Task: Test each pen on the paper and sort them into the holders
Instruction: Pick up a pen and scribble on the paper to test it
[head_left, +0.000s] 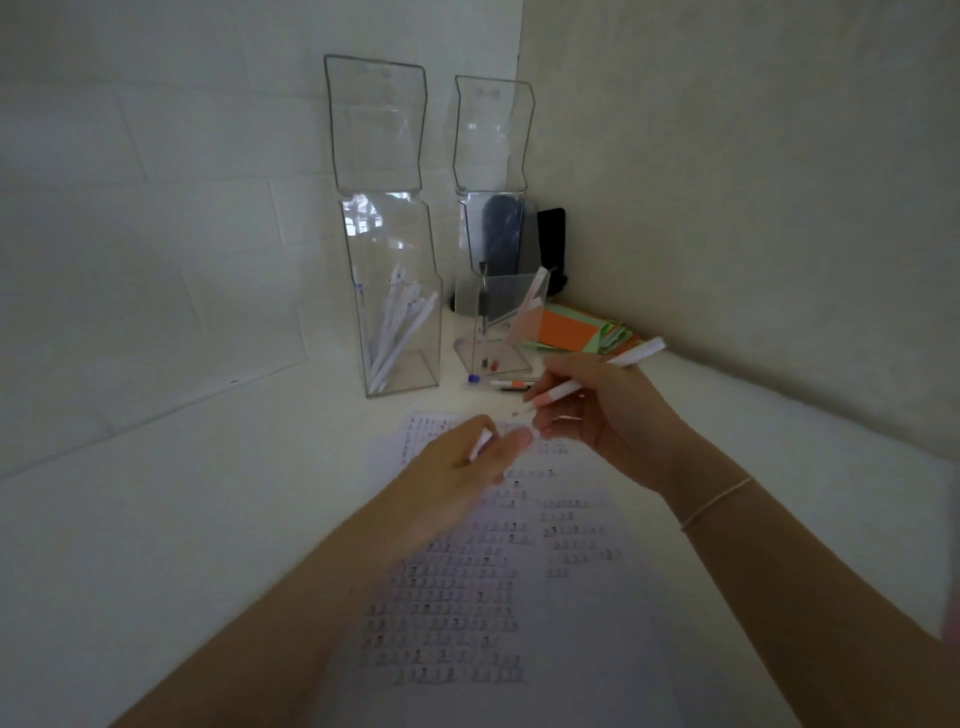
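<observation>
While both hands are raised just above the sheet of paper (519, 597), the right hand (597, 415) grips a white pen (597, 371), its fingers curled round the lower barrel. This pen slopes from its upper end at the right down to its uncapped tip at the left; a pink-orange band shows near the tip. The left hand (467, 467) is blurred; its fingers appear to pinch a small white pen cap (479, 444), held close to the pen tip but apart from it. A thin band (717, 501) circles the right wrist.

The paper lies flat on the white tabletop (156, 545) and carries rows of small test marks over most of its upper part.

Two tall clear acrylic holders stand side by side at the back near the wall corner. The left holder (387, 291) contains several white pens (397, 332) leaning together, some with blue ends. The right holder (496, 312) contains a few pens, one dark and one pale, standing against its walls. Two loose pens (501, 383) lie on the tabletop just in front of the right holder, one with a blue cap, one with an orange band.

Orange and green paper cards (576, 332) lie stacked to the right of the right holder. A dark object (550, 239) stands behind that holder; its nature cannot be determined.
</observation>
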